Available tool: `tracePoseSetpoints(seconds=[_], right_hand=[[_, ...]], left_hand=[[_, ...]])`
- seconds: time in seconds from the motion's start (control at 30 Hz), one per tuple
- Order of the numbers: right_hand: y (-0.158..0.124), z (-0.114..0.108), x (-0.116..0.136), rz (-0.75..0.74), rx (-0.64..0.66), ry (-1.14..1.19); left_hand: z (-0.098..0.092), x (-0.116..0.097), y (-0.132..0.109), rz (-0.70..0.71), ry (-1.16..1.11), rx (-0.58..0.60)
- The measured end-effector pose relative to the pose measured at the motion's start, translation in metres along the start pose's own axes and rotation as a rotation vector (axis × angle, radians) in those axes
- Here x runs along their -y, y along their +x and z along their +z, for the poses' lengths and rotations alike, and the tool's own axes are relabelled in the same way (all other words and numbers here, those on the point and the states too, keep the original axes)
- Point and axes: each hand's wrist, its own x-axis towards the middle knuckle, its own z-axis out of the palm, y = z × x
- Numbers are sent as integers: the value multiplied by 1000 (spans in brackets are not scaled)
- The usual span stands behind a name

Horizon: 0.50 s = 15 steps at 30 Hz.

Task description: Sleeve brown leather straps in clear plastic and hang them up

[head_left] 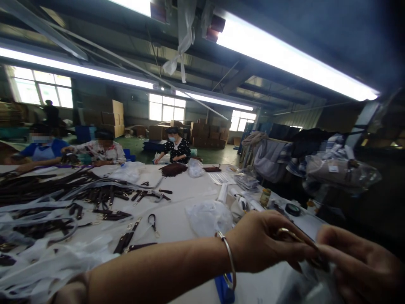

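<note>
My left hand [268, 242] reaches across from the left, a metal bangle on its wrist. Its fingers are closed on a dark strap with a gold-coloured metal ring [286, 232], mostly hidden by the fingers. My right hand [363, 261] is blurred at the right edge, its thumb and fingers pinched at the other end of the strap. Clear plastic [313, 287] shows just below both hands. Beneath my left wrist a blue object [224, 289] lies on the white table [180, 211].
Many dark straps [107, 198] with metal clasps and white plastic wrapping [63, 261] cover the table's left. A clear plastic bag [209, 215], a small jar [265, 196] and a black roll [292, 209] lie beyond my hands. Several co-workers [175, 145] are across the table; bags hang at right.
</note>
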Motion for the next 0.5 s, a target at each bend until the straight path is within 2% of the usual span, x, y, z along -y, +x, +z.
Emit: tracePoseSetpoints(seconds=[0.1,0.27,0.37,0.5], right_hand=[[7,3,19,-26,120,130],[13,25,28,-85,135,98],[17,45,16,-82,194,104],[34,71,-7,-69,206,199]], left_hand=[[-5,-6,0,-10,103,-83],[-22,-2,-13,-37,223,-215],[-33,20,-31,-100,107,-215],[-52,65,-56,-59,-171,-94]])
